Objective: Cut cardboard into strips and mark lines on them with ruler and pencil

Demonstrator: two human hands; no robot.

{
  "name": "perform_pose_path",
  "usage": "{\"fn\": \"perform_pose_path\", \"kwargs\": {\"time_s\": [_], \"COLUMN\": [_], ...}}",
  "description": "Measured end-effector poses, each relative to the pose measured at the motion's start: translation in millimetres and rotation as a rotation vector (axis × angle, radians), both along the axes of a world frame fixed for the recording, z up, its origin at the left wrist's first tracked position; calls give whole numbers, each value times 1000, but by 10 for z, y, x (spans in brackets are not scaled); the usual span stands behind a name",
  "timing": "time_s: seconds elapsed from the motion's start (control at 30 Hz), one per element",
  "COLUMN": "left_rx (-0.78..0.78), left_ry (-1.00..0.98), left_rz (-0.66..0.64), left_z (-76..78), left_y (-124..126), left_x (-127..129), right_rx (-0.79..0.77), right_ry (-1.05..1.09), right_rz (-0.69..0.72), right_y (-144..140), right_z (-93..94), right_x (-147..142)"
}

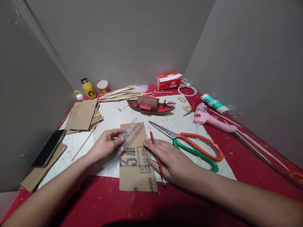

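My left hand (110, 142) pinches a clear ruler (130, 134), which slants over the left side of a printed cardboard strip (138, 170). Resting on the strip's right edge is my right hand (167, 156), with a red and black pencil (159, 160) held between its fingers. The pencil's tip points away from me. Just beyond that hand lie large scissors (187, 142) with one orange and one green handle, blades slightly apart. A model boat (150, 105) in brown and red stands past the cardboard.
Stacked cardboard pieces (81, 115) and a phone (49, 148) lie at left. Wooden sticks (123, 93), a yellow bottle (88, 89), a paper cup (103, 86) and a red tissue pack (169, 81) line the back. A pink glue gun (213, 119) sits at right.
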State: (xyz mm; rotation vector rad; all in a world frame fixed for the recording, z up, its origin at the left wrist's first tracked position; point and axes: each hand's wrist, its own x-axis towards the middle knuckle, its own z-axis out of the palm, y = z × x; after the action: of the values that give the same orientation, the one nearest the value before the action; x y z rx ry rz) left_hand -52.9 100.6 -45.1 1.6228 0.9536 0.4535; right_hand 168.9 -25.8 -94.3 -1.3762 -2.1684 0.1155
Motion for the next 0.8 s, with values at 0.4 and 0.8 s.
{"fn": "perform_pose_path", "kwargs": {"time_s": [0.4,0.8], "left_rx": [575,609], "left_ry": [319,301], "left_rz": [-183,-217], "left_z": [27,-86], "left_y": [702,839], "left_x": [180,124], "right_rx": [-61,23], "right_ry": [63,-28], "right_rz": [114,42], "right_y": [-14,-21], "right_z": [75,19], "right_x": [-27,-2]}}
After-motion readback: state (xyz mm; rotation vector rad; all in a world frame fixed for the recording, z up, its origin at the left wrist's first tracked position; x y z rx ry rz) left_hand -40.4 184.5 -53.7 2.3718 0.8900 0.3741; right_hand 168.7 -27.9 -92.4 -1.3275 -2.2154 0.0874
